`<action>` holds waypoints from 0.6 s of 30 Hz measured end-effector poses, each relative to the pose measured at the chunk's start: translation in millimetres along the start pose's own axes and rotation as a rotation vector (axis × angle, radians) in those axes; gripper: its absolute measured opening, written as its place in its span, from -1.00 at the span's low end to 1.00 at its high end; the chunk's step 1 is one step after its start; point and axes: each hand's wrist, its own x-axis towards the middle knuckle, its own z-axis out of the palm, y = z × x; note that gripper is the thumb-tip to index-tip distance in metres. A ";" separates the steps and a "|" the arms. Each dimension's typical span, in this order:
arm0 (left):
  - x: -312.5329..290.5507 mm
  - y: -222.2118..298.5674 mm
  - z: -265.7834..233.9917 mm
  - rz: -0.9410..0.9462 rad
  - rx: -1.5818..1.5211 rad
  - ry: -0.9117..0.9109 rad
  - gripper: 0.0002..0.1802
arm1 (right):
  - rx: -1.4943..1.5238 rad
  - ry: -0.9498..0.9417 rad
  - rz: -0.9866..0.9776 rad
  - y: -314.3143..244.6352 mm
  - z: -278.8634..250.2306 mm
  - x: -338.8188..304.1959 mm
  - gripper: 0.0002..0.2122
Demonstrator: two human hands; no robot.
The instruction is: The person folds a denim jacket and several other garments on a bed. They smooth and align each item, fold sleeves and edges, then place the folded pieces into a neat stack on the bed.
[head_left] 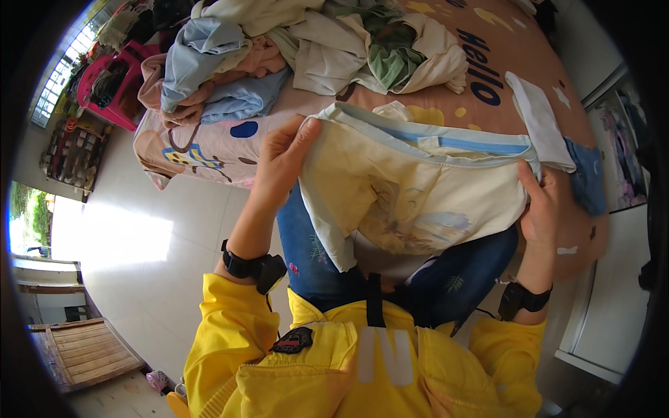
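A pair of cream shorts (446, 198) with a pale blue waistband and a printed picture on the front is stretched out above my lap. At the left end of the waistband, my left hand (287, 148) grips the cloth between thumb and fingers. My right hand (539, 207) pinches the other end, just below the waistband, with some fingers hidden behind the cloth. The waist gapes a little, and its blue inside shows. Just past my right hand, a white folded garment (540, 122) and a blue denim-like piece (585, 177) lie on the bed.
A heap of rumpled clothes (327, 56) covers the far left of the bed, whose brown patterned sheet (488, 42) reaches to the right. A pink plastic chair (111, 87) holding cloth stands beyond it. A white cabinet (606, 285) is at right, a wooden crate-like piece (90, 352) at lower left.
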 end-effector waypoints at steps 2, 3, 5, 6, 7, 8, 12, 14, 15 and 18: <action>2.3 -2.0 3.0 0.158 0.036 0.053 -0.72 | -0.017 -0.032 0.006 0.5 0.5 -0.4 -0.79; 2.7 -2.2 4.0 0.182 0.040 0.068 -0.73 | -0.031 -0.047 0.001 0.6 1.1 -0.6 -0.79; 1.9 -1.4 5.6 0.224 0.057 0.101 -0.73 | -0.094 -0.083 -0.026 1.6 2.6 -1.4 -0.80; 0.8 -0.4 5.9 0.184 0.060 0.074 -0.73 | -0.142 -0.102 -0.050 2.5 3.4 -1.7 -0.80; -1.2 0.9 5.9 0.144 0.064 0.047 -0.74 | -0.187 -0.127 -0.087 3.7 4.0 -2.0 -0.80; -2.9 2.5 5.7 0.104 0.067 0.019 -0.74 | -0.182 -0.140 -0.058 5.1 4.6 -2.0 -0.81; -5.8 9.1 5.8 0.292 0.369 -0.102 -0.53 | -0.185 -0.161 -0.001 11.8 4.9 -0.4 -0.82; -4.4 12.6 6.3 0.441 0.453 -0.242 -0.39 | -0.177 -0.154 0.025 14.3 4.3 0.6 -0.82; -5.4 14.7 5.9 0.448 0.501 -0.273 -0.29 | -0.160 -0.153 0.038 14.8 3.7 0.7 -0.83; -8.5 17.1 6.8 0.398 0.657 -0.396 -0.26 | -0.218 -0.181 0.083 17.0 4.3 -0.5 -0.82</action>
